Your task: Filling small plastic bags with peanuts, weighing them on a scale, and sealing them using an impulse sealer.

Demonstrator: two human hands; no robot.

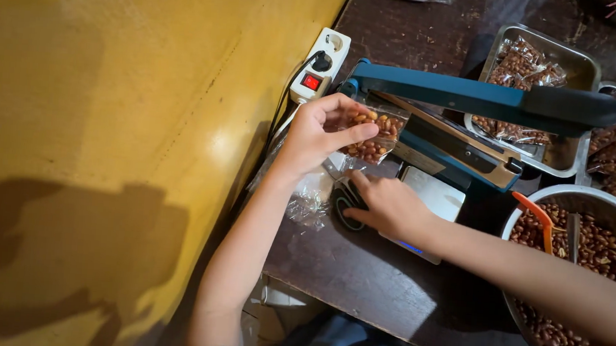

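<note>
The left hand (318, 134) is raised above the bench (372, 286), wrist bent, its fingers (357, 134) pinching a small clear bag of peanuts (374, 136) and holding it up just in front of the blue impulse sealer (472, 105), whose arm stands lifted. The right hand (389, 207) reaches in from the right, forearm stretched across the bench, palm down with fingers loosely spread and gripping nothing, resting on the white digital scale (429, 196) beside a dark roll of tape (346, 201). To the right sits a metal bowl of peanuts (591, 251) with an orange scoop (539, 219). Farther off, a metal tray (539, 73) holds filled bags. A white power strip (319, 65) lies by the yellow wall (110, 108).
</note>
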